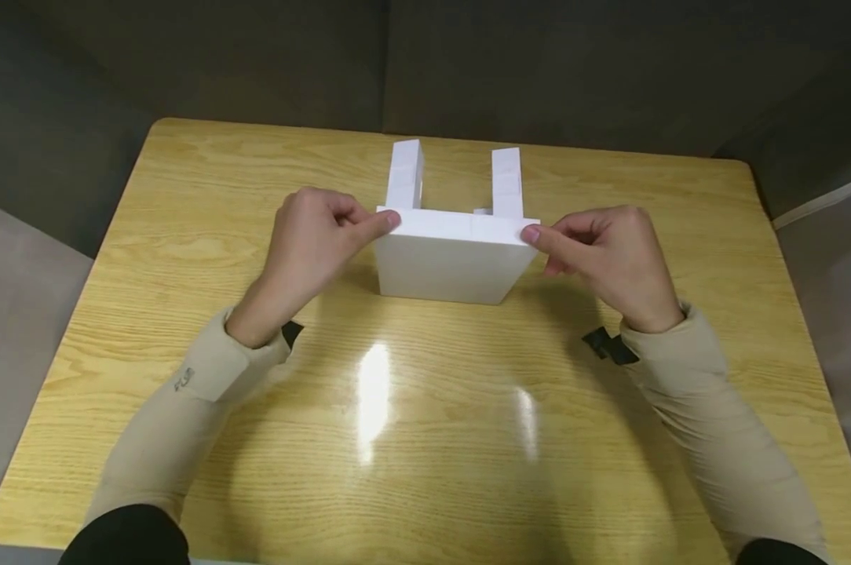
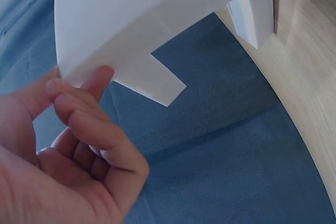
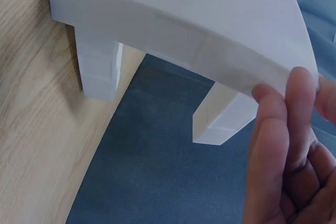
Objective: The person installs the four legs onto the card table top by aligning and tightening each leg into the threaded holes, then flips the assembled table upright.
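Note:
A small white table-shaped piece [image 1: 448,267], a flat slab with blocky legs, stands on its side on the wooden table, its broad face toward me. Its legs [image 1: 403,174] point away to the back. At the slab's upper left corner my left hand [image 1: 312,247] pinches the edge between thumb and fingers. My right hand [image 1: 612,263] pinches the upper right corner in the same way. From the left wrist, an upper leg [image 2: 152,80] and a lower leg [image 2: 254,17] show behind the slab. The right wrist view also shows an upper leg [image 3: 223,114] and a lower one [image 3: 97,69].
The wooden table [image 1: 432,471] has rounded corners and bright light reflections in front of the white piece. Dark cloth panels [image 1: 538,71] rise behind its far edge. Dark straps [image 1: 611,345] hang at the beige sleeve cuffs.

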Motion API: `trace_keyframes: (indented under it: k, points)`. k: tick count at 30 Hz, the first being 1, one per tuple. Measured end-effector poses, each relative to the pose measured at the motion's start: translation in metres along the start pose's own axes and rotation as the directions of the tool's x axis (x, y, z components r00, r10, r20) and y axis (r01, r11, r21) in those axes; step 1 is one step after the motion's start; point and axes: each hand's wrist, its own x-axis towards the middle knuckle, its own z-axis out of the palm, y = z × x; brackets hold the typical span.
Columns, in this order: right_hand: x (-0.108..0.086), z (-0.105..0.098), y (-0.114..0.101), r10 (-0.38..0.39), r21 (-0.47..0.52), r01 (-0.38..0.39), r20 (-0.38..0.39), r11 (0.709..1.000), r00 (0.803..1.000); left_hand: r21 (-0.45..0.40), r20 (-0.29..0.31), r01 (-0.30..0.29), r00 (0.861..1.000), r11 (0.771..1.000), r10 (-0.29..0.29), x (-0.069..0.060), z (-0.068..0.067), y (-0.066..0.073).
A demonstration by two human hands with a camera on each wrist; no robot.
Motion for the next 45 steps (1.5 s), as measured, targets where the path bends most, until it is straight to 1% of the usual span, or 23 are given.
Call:
trace_keyframes:
  k: [3, 6, 9, 11, 12, 14, 16, 18, 20, 23, 31, 34, 38, 42, 45]
  points:
    - [0.0, 0.002, 0.002, -0.014, 0.006, 0.014, -0.021, 1.0, 1.0, -0.016, -0.004, 0.017, 1.0, 1.0, -0.017, -0.002, 0.0, -0.002]
    - [0.0, 0.005, 0.005, -0.031, 0.021, 0.033, -0.06, 0.999, 0.998, -0.057, -0.033, 0.015, 0.999, 0.998, -0.017, -0.005, 0.004, -0.008]
    - [-0.003, 0.009, 0.013, -0.048, 0.086, 0.056, -0.092, 0.995, 0.995, -0.133, -0.065, -0.006, 0.998, 0.991, -0.003, -0.008, 0.009, -0.018]
    - [-0.006, 0.014, 0.021, -0.058, 0.147, 0.072, -0.094, 0.987, 0.994, -0.199, -0.071, -0.03, 0.997, 0.98, 0.016, -0.011, 0.013, -0.027]
    - [-0.009, 0.017, 0.025, -0.066, 0.175, 0.081, -0.089, 0.981, 0.994, -0.225, -0.066, -0.044, 0.997, 0.973, 0.03, -0.012, 0.015, -0.032]
    - [-0.014, 0.023, 0.036, -0.077, 0.219, 0.091, -0.072, 0.971, 0.994, -0.272, -0.036, -0.048, 0.999, 0.961, 0.04, -0.014, 0.018, -0.042]
    - [-0.02, 0.03, 0.045, -0.075, 0.235, 0.084, -0.048, 0.968, 0.996, -0.295, 0.015, -0.026, 0.999, 0.955, 0.032, -0.016, 0.022, -0.053]
    - [-0.025, 0.036, 0.053, -0.064, 0.236, 0.069, -0.026, 0.969, 0.998, -0.296, 0.081, 0.013, 0.997, 0.955, 0.012, -0.017, 0.025, -0.062]
    - [-0.028, 0.041, 0.058, -0.053, 0.23, 0.054, -0.01, 0.972, 0.999, -0.293, 0.136, 0.047, 0.991, 0.955, -0.007, -0.018, 0.029, -0.069]
    - [-0.029, 0.047, 0.063, -0.051, 0.214, 0.049, 0.007, 0.976, 0.999, -0.282, 0.176, 0.064, 0.984, 0.957, -0.014, -0.018, 0.034, -0.075]
    - [-0.026, 0.054, 0.067, -0.079, 0.16, 0.071, 0.044, 0.985, 0.996, -0.234, 0.197, 0.074, 0.98, 0.969, -0.027, -0.015, 0.038, -0.08]
    - [-0.024, 0.055, 0.067, -0.1, 0.147, 0.092, 0.044, 0.985, 0.994, -0.215, 0.19, 0.067, 0.981, 0.974, -0.026, -0.015, 0.038, -0.08]
    - [-0.025, 0.055, 0.065, -0.117, 0.134, 0.111, 0.039, 0.985, 0.992, -0.213, 0.196, 0.073, 0.98, 0.974, -0.031, -0.017, 0.037, -0.08]
    - [-0.027, 0.054, 0.062, -0.119, 0.158, 0.112, 0.033, 0.981, 0.992, -0.218, 0.196, 0.061, 0.98, 0.974, -0.018, -0.019, 0.034, -0.08]
    - [-0.028, 0.053, 0.058, -0.124, 0.185, 0.12, 0.013, 0.975, 0.992, -0.243, 0.182, 0.031, 0.983, 0.97, 0.014, -0.019, 0.029, -0.08]
